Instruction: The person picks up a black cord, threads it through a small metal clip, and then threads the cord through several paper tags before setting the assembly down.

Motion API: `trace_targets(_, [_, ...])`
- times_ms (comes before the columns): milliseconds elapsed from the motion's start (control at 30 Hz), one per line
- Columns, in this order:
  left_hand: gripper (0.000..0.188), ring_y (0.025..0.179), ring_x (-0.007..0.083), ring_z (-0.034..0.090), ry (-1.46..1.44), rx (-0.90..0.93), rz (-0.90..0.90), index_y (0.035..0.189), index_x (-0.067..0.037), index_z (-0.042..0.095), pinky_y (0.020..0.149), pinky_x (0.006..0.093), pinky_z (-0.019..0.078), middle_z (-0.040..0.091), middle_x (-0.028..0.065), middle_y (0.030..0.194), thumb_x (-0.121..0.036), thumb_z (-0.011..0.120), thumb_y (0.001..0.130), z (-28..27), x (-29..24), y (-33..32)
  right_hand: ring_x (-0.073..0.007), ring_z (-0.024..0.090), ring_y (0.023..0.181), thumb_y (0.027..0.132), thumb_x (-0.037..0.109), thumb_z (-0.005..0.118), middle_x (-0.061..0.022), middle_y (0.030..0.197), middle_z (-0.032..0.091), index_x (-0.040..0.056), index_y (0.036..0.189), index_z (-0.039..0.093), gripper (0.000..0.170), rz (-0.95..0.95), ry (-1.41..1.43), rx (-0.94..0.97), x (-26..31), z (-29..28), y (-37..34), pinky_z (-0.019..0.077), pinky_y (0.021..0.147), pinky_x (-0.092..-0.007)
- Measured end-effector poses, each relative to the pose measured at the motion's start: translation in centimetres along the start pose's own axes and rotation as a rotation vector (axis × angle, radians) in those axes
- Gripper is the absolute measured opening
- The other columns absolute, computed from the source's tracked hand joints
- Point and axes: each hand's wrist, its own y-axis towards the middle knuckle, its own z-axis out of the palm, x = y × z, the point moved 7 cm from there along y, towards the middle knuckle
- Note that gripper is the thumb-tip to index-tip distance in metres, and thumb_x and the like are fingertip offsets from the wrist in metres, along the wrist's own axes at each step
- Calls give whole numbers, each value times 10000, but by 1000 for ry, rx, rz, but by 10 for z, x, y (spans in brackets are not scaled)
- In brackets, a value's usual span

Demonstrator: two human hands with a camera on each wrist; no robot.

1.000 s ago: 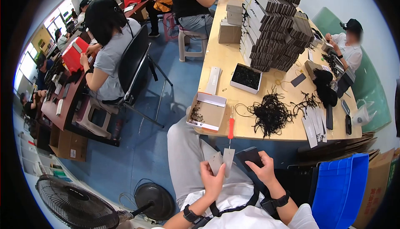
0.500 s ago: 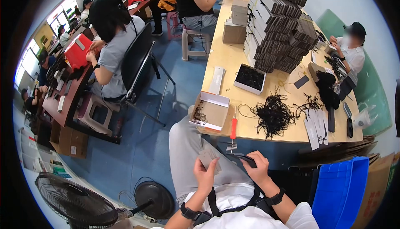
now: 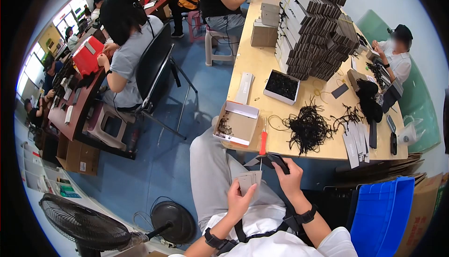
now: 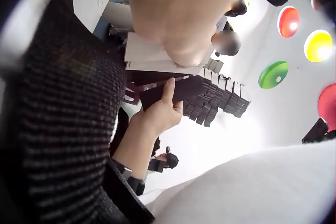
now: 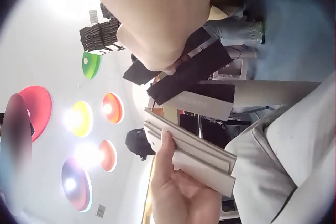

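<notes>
My left hand (image 3: 241,198) grips a small stack of pale grey cards (image 3: 249,180), thumb across the top one in the right wrist view. Dark flat cards (image 3: 277,161) are held in my right hand (image 3: 291,176), to the right of and a little beyond the left. Between the two stacks runs the thin metal shaft (image 3: 261,165) of a red-handled tool (image 3: 263,141), which lies over the table's near edge and points at my lap. The dark cards overlap the shaft in the head view. From the left wrist, the right hand's thumb (image 4: 169,91) shows lying along a dark card (image 4: 185,89).
An open box (image 3: 238,128) of small metal pins stands left of the tool. Right of it lie a heap of black cords (image 3: 309,127) and pale card strips (image 3: 355,141). Tall card stacks (image 3: 311,37) rise behind. A blue bin (image 3: 381,217) stands at my right.
A pale card stood at the shaft's tip, then was tilted there. My left hand went left and came back beside the shaft. My right hand has moved forward with the dark cards.
</notes>
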Motion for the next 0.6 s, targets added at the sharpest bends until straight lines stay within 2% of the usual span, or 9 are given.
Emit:
trace_targets(133, [261,937,101,562,29,-18,-16,1098,-8,517,831,249,454,594,43,1024,-30,636,866,2,7,4,-231,601,630,721,15,754,-120,751,613,-36,815,613,176,11,-32,-36,0,-11,-1,470,581,-291])
trace_targets(200, [224,836,85,548,-42,-90,20,1042,0,544,728,236,459,585,34,949,-63,655,857,2,1,4,-229,595,625,717,11,754,-118,743,607,-37,811,612,177,15,-5,-8,-3,-13,-5,467,579,-288])
trace_targets(267, [227,828,87,551,-35,-111,39,1044,-1,529,722,240,463,586,33,940,-67,650,863,-1,1,3,-227,589,620,713,8,755,-116,735,600,-39,808,612,178,20,24,20,-6,-12,-10,464,577,-284])
trace_targets(333, [231,820,89,554,-29,-134,58,1046,-3,514,716,243,466,587,32,931,-70,645,869,-3,0,2,-127,514,603,717,9,753,-58,727,586,-28,784,609,163,28,67,35,-8,-12,-15,407,555,-247])
trace_targets(367, [245,839,91,554,-43,-149,57,1057,-7,493,729,242,464,585,35,946,-72,641,872,-4,-1,2,-127,514,603,717,9,753,-58,727,586,-28,784,609,163,30,67,35,-9,-13,-17,407,555,-247])
trace_targets(433, [260,857,92,554,-56,-166,57,1068,-12,473,742,242,461,582,39,961,-73,637,876,-7,-2,1,-150,598,705,719,-1,752,-81,773,627,-23,840,614,184,215,175,178,-18,-5,-21,466,650,-257])
trace_targets(467, [276,879,96,554,-61,-152,55,1081,-15,461,764,243,458,577,40,978,-73,638,877,-6,-2,0,-150,598,705,719,-1,752,-81,773,627,-23,840,614,184,217,175,179,-13,-4,-22,466,650,-257])
trace_targets(533, [293,901,100,554,-66,-137,53,1094,-18,449,786,244,455,573,41,995,-73,639,877,-4,-4,-1,-99,591,777,747,11,746,-41,835,642,1,924,602,228,541,656,218,-15,16,-33,470,714,-239])
trace_targets(600, [328,996,121,550,-117,-71,-23,1129,-24,438,875,271,443,561,68,1095,-46,635,868,3,-4,-3,-84,587,778,745,10,747,-32,853,637,11,968,579,279,496,642,257,-12,23,-34,476,698,-228])
